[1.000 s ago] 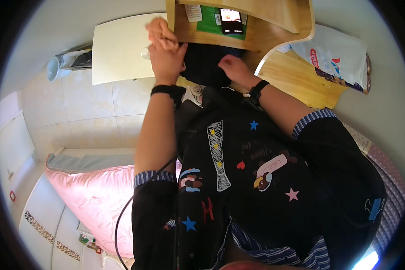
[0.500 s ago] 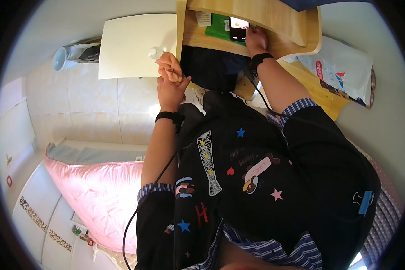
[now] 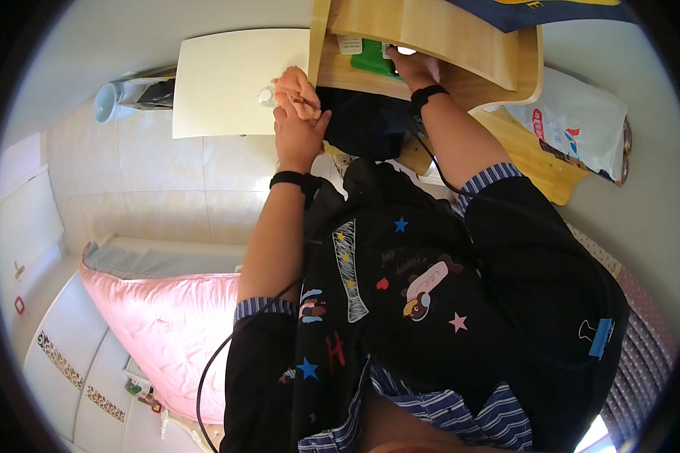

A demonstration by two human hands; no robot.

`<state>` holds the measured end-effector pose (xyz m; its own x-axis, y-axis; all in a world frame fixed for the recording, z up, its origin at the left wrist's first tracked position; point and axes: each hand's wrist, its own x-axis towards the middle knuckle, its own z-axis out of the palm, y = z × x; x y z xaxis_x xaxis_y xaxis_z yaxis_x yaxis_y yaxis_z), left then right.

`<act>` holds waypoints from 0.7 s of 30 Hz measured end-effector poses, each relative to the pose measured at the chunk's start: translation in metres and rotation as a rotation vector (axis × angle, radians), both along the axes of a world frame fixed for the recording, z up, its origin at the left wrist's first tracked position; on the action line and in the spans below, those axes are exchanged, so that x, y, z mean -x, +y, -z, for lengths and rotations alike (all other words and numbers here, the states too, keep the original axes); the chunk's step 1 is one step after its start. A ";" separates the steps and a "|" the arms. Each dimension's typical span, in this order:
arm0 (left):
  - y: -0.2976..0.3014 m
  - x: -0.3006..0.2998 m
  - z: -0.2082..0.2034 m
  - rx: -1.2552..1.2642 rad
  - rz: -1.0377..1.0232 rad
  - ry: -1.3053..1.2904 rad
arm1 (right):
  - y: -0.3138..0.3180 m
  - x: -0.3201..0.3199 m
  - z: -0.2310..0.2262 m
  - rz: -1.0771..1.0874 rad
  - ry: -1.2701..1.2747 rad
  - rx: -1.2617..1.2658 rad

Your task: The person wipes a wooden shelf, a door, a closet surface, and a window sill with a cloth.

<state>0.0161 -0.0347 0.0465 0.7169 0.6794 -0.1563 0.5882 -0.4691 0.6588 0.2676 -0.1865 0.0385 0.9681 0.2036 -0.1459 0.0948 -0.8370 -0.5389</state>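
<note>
My left hand (image 3: 298, 140) is closed on a crumpled orange cloth (image 3: 296, 92), which rests by the edge of a white cabinet top beside a wooden upright. Reaching into a light wooden shelf compartment, my right hand (image 3: 415, 72) has its fingers over a phone (image 3: 406, 50). Most of the phone is covered by the hand; a bright bit of its screen shows. Under and beside it lies a green packet (image 3: 370, 59). A pale dotted item (image 3: 350, 45) sits left of the packet.
A white round knob-like piece (image 3: 266, 96) sits on the white cabinet (image 3: 227, 83). Dark fabric (image 3: 363, 124) hangs below the shelf (image 3: 423, 23). At right stands a white plastic bag (image 3: 574, 121). A pink quilt (image 3: 166, 325) lies at left; a light blue bin (image 3: 107, 103) stands farther off.
My right hand has moved left over the phone and now hides most of it. My left hand, with the cloth, has shifted slightly up and right, along with the whole view.
</note>
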 end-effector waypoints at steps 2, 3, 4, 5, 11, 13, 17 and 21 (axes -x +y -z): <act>0.000 0.015 0.008 0.019 -0.006 0.038 | 0.003 0.001 0.000 -0.007 0.026 0.004; -0.001 0.024 0.011 0.053 0.004 0.087 | 0.005 0.003 0.000 -0.004 0.043 -0.003; -0.002 0.032 0.012 0.089 0.020 0.135 | 0.004 0.005 -0.003 0.006 0.058 -0.010; -0.005 0.029 0.010 0.136 0.060 0.190 | -0.014 -0.006 0.003 0.022 0.042 -0.008; 0.028 0.038 0.018 0.480 0.032 -0.206 | -0.040 0.060 -0.009 -0.207 -0.128 0.156; 0.035 0.000 -0.014 0.916 0.016 -0.546 | -0.071 0.092 -0.016 -0.383 -0.199 0.036; 0.040 -0.090 -0.066 0.478 -0.114 -0.498 | -0.116 0.131 -0.009 -0.300 0.165 -0.024; 0.031 -0.065 -0.029 0.261 -0.059 -0.279 | -0.103 0.156 -0.031 -0.406 0.210 -0.112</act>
<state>0.0814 -0.0039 0.0753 0.7171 0.6840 -0.1340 0.3905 -0.2350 0.8901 0.1118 -0.2898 0.0695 0.7584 0.5858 -0.2858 0.2819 -0.6902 -0.6665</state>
